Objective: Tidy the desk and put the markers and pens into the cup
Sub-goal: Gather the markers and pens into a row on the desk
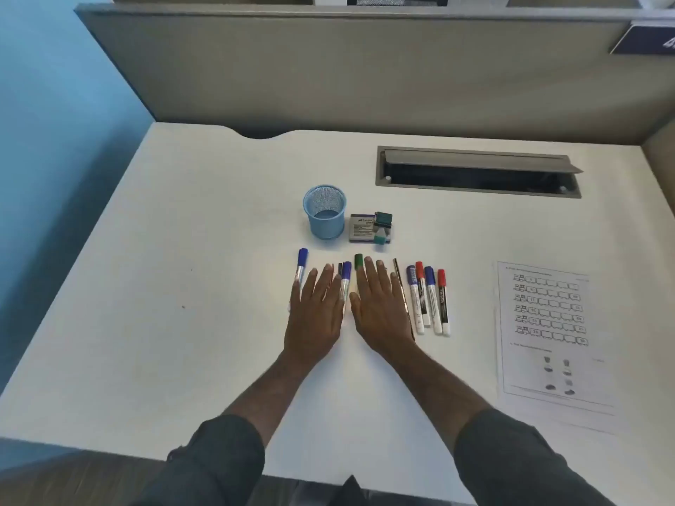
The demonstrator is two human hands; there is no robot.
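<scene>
A blue mesh cup [324, 212] stands upright and empty on the white desk [182, 268]. In front of it lies a row of markers and pens. My left hand [316, 312] lies flat, fingers straight, over the left part of the row; a blue-capped marker [301, 266] shows at its left and another blue-capped marker [345, 279] at its right. My right hand [380, 308] lies flat over the middle; a green cap [358, 261] pokes out above its fingers. A thin dark pen [401, 286] and several blue and red markers [431, 297] lie to its right.
A grey eraser box with green binder clips [370, 228] sits right of the cup. A printed worksheet [551, 334] lies at the right. An open cable hatch [478, 173] is set into the desk's back right. A grey partition [365, 67] stands behind the desk.
</scene>
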